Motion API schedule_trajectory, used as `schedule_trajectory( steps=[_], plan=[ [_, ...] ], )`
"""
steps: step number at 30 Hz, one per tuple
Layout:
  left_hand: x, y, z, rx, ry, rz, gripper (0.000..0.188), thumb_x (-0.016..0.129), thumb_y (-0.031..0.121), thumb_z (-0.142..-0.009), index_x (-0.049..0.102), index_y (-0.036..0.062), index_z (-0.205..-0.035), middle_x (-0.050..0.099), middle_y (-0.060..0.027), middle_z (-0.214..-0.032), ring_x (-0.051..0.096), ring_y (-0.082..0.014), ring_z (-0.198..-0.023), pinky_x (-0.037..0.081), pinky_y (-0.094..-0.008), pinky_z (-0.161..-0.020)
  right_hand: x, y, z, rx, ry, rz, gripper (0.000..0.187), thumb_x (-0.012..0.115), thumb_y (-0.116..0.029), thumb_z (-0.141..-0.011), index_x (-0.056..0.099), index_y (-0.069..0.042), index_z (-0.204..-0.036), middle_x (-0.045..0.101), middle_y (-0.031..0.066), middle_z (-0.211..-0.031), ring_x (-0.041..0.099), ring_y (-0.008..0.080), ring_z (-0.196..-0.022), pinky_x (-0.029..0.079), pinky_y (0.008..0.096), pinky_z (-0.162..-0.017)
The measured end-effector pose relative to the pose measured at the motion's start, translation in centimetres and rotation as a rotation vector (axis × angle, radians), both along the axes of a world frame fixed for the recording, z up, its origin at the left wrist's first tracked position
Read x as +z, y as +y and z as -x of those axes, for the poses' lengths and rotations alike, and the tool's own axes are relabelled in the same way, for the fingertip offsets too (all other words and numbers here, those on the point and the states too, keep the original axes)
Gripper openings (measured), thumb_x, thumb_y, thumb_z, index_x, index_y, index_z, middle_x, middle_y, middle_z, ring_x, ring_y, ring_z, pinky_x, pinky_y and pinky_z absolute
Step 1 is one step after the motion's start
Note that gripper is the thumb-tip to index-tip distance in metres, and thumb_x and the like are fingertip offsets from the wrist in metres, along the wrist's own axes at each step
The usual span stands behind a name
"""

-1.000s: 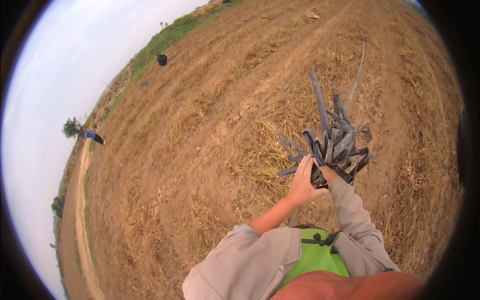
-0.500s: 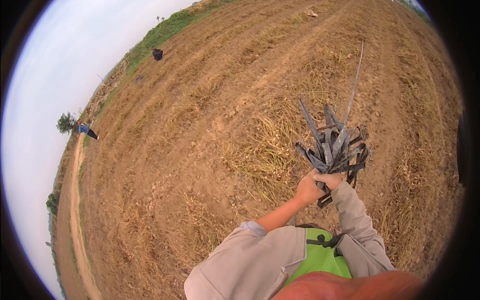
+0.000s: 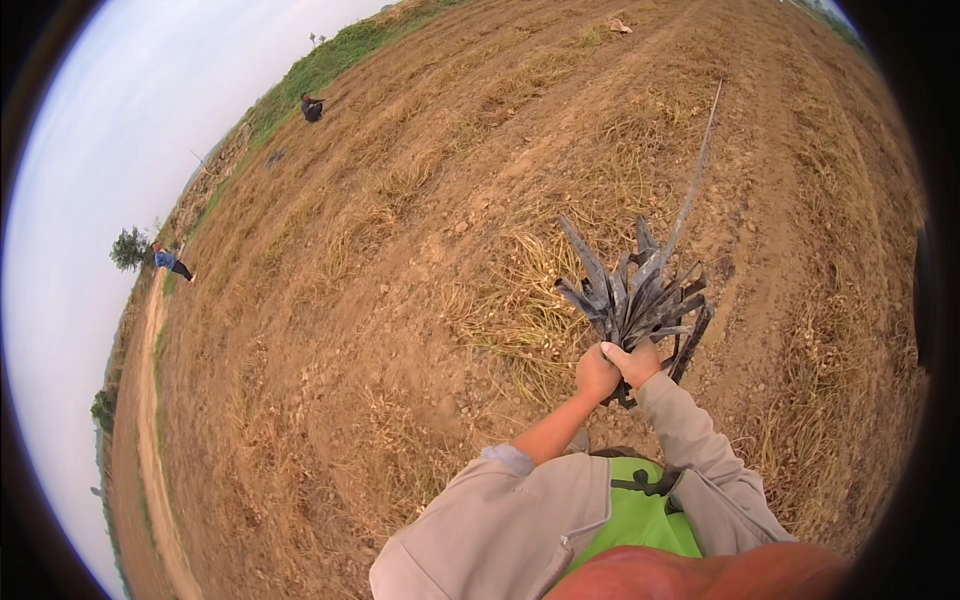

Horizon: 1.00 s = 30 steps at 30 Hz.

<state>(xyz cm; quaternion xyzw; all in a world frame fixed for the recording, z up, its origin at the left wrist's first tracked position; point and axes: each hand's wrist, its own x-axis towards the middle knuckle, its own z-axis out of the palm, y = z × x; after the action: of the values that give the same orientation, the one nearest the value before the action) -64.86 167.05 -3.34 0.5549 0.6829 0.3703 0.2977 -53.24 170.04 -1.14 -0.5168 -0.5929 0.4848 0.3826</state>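
Both of my hands are closed round a bundle of black flat drip tape, gathered in many loops that fan out above my fists. My left hand grips its lower left side. Against it, my right hand clasps the bundle, its thumb lying over toward the left hand. Short loop ends poke out below the fists. From the top of the bundle one long strand of tape runs away over the soil toward the far end of the field. The inner part of the bundle is hidden by my fingers.
Dry, pulled plants lie in rows over brown soil. A person in dark clothes sits low far off, and another in a blue top stands by a dirt track. A pale object lies at the far end.
My hands and the bundle have shifted left, and the loops have swung with them. The long strand's near end has come left too. The distant seated person's posture has changed.
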Motion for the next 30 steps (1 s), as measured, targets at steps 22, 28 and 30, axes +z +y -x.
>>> schedule_trajectory(
  steps=[22, 28, 30],
  plan=[
    [1.5, 1.0, 4.7, 0.437, -0.562, 0.159, 0.044, 0.073, 0.008, -0.079, 0.034, 0.0105, -0.060, 0.039, -0.0003, -0.057, 0.036, -0.0174, -0.054, 0.032, -0.0417, -0.058, 0.5, -11.3, -7.9, -0.348, 0.048, -0.004, 0.066, 0.065, -0.018, -0.088, 0.034, 0.000, -0.144, 0.042, 0.0210, -0.138, 0.059, 0.0222, -0.103, 0.051, 0.0352, -0.086],
    [2.5, 0.9, 4.1, 0.417, -0.623, 0.193, 0.047, 0.073, 0.011, -0.081, 0.032, 0.0110, -0.059, 0.036, -0.0002, -0.055, 0.032, -0.0158, -0.053, 0.029, -0.0407, -0.056, -0.5, -10.2, -6.5, -0.262, -0.316, -0.153, 0.071, 0.067, -0.022, -0.086, 0.033, 0.001, -0.144, 0.041, 0.0234, -0.137, 0.048, 0.0340, -0.120, 0.040, 0.0427, -0.102],
    [2.9, 0.9, 4.1, 0.423, -0.671, 0.147, 0.049, 0.073, 0.011, -0.082, 0.030, 0.0114, -0.059, 0.033, 0.0001, -0.055, 0.030, -0.0154, -0.053, 0.027, -0.0410, -0.055, -0.7, -9.9, -6.5, -0.242, -0.409, -0.226, 0.071, 0.068, -0.022, -0.084, 0.034, 0.002, -0.143, 0.041, 0.0239, -0.136, 0.044, 0.0373, -0.124, 0.036, 0.0442, -0.105]
  ],
)
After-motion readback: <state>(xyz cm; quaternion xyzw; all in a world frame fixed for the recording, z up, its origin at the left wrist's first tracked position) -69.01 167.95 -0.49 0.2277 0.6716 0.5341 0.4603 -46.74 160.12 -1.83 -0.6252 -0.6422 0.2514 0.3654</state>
